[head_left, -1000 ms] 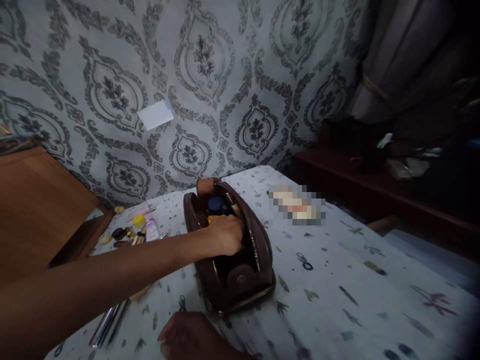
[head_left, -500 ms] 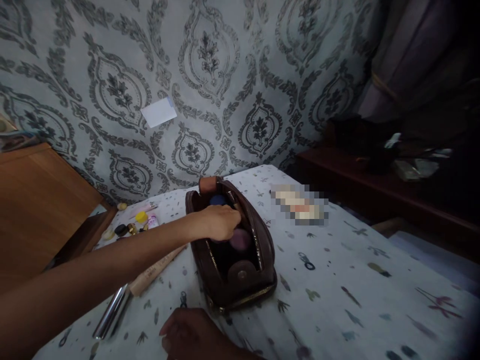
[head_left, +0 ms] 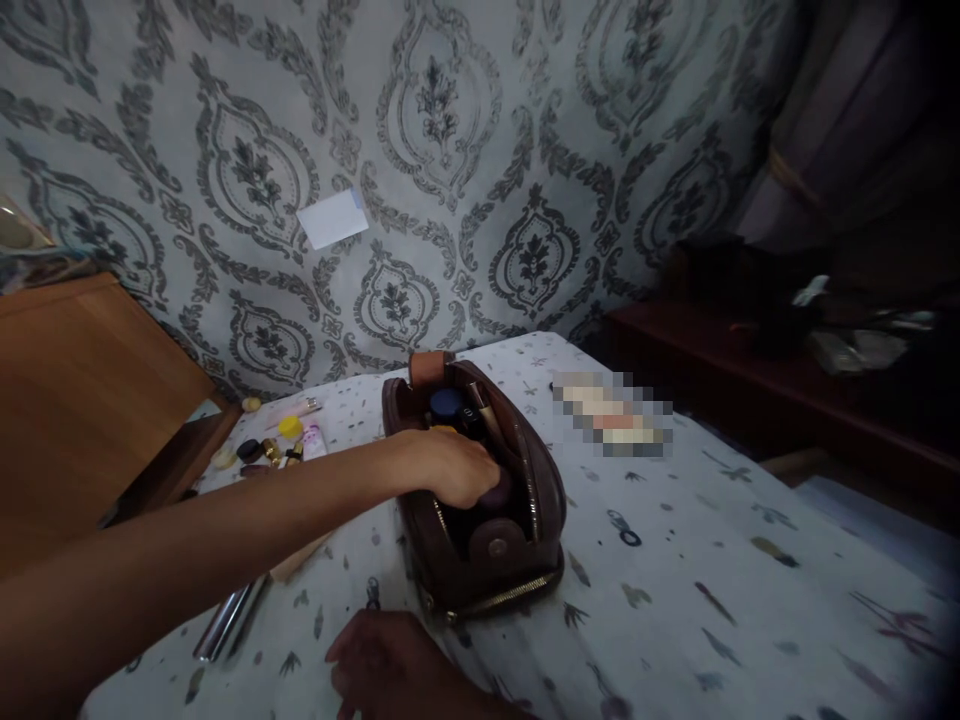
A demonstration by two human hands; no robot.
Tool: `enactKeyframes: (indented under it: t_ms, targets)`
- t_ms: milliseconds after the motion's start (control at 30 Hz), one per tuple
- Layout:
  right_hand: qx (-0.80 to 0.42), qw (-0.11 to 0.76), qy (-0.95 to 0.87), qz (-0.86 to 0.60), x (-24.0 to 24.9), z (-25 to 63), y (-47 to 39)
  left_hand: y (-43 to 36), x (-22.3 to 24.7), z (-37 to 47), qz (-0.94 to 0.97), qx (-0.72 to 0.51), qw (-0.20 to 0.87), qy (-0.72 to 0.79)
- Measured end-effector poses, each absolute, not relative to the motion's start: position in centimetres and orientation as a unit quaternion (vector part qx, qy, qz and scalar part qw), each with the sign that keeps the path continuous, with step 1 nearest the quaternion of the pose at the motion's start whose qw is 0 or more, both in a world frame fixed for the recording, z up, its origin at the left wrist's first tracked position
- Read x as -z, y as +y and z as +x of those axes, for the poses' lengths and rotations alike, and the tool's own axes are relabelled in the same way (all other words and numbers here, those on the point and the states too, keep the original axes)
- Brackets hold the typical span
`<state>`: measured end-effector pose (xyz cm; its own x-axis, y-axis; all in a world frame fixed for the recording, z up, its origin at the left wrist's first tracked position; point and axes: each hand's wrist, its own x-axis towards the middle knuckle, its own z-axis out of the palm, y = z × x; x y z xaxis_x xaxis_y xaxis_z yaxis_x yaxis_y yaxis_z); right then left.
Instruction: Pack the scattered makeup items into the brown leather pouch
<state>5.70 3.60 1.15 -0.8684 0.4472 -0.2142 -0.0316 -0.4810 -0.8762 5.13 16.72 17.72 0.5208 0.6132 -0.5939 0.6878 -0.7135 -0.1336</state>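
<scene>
My left hand reaches from the left into an unzipped brown toiletry bag on the patterned cloth. Its fingers point down inside the bag and are hidden, so their grip does not show. Against them is a dark purple rounded item, mostly covered by the hand. Further back in the bag are a blue round lid, a slim tube with a shiny cap and a bit of yellow. My right hand rests in front of the bag, loosely bent with fingers apart and nothing in it.
Left of the bag lie a silver tube, a yellow-capped item, a black lid and other small cosmetics. A blurred-out item lies to the right. Wooden furniture stands at left, a dark red surface at right.
My left hand has moved deeper and nearer the front of the bag, over the purple item. The blue lid and slim tube show more. The whole view has shifted slightly.
</scene>
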Motion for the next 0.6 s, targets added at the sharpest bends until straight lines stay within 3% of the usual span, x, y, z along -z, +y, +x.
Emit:
enactKeyframes:
  t_ms: [67, 233, 433, 600]
  targets:
    - [-0.834, 0.141, -0.490, -0.209, -1.0, 5.7, 3.6, 16.7, -18.0, 5.2, 0.861, 0.355, 0.060, 0.359]
    - [-0.822, 0.146, -0.509, -0.210, -1.0, 6.1, 3.5, 16.2, -20.4, 4.3, 0.858, 0.313, 0.060, 0.403]
    - [-0.820, 0.140, -0.497, -0.246, -1.2, 6.4, 3.1, 12.5, -23.0, 0.6, 0.886, 0.038, 0.035, 0.462]
    - [-0.808, 0.160, -0.520, -0.225, -0.2, 6.1, 3.2, 7.9, -20.5, -4.2, 0.820, -0.178, 0.000, 0.545]
